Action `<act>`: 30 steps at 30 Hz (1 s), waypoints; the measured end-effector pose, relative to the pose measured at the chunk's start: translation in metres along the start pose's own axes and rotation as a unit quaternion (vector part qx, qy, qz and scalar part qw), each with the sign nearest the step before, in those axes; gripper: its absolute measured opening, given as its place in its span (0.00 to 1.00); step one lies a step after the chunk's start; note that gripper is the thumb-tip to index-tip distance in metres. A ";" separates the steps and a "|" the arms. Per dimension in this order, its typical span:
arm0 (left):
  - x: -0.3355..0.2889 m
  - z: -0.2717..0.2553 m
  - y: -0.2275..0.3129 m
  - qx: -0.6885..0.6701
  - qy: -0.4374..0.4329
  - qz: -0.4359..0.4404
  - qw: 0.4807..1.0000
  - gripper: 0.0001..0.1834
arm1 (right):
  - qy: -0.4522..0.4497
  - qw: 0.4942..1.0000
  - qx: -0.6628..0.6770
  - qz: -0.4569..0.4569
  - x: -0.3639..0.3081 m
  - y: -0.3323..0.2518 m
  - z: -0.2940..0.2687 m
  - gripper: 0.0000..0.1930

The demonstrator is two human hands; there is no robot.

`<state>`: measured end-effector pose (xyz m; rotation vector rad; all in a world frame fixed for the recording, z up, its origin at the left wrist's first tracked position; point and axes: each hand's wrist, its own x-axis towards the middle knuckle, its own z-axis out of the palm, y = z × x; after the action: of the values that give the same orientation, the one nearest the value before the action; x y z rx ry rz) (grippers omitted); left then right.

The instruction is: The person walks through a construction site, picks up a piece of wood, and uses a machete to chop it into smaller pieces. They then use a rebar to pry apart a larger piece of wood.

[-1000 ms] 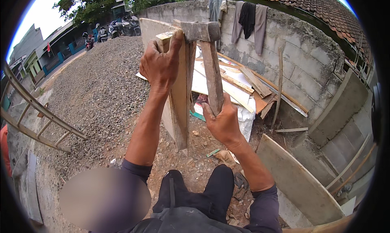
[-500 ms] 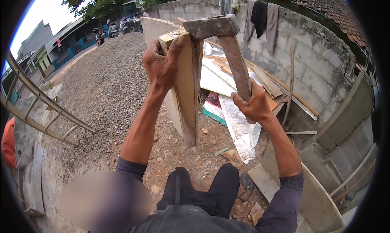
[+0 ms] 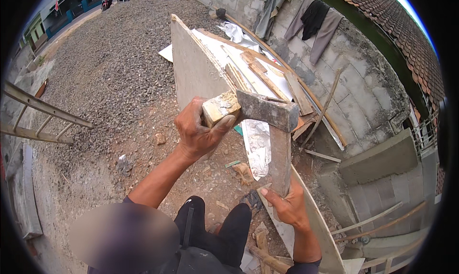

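Observation:
My left hand [image 3: 196, 135] is closed around the upper end of a squared wooden beam [image 3: 221, 108], its thumb across the near side. Along the beam stands a large grey panel [image 3: 191, 66] with a rough, splintered edge. In my right hand [image 3: 289, 207] is the handle of a hammer [image 3: 279, 154] with a heavy, worn steel head. The handle points up and the head lies sideways, its narrow end at the panel's edge just right of the beam's end. Whether the steel touches the wood I cannot tell.
A gravel heap [image 3: 124, 49] spreads at the far left, near a ladder [image 3: 43, 114]. Behind the panel lie white sheets and wooden strips [image 3: 263, 75] along a block wall [image 3: 354, 92]. Another board [image 3: 311, 216] leans at my right. Clothes [image 3: 315, 20] hang over the wall.
My view has tilted downward and turned right. The beam's end now faces me more, and both hands sit lower in view. The hammer's head stays beside the beam's top.

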<state>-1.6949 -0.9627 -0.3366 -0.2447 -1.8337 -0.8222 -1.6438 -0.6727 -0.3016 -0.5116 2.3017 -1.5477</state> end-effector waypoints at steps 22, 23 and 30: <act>0.038 -0.055 0.072 0.149 -0.246 -0.363 0.886 0.27 | -0.006 0.991 -0.102 0.088 -0.013 -0.130 -0.021 0.18; 0.039 -0.055 0.072 0.150 -0.253 -0.369 0.882 0.26 | -0.006 0.990 -0.108 0.094 -0.014 -0.138 -0.021 0.18; 0.048 -0.054 0.078 0.149 -0.244 -0.363 0.887 0.26 | -0.032 0.975 -0.199 0.095 -0.006 -0.148 -0.024 0.20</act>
<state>-1.6344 -0.9493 -0.2509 0.5187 -2.5513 -1.0173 -1.6321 -0.7015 -0.1550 -0.4127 2.5323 -0.9716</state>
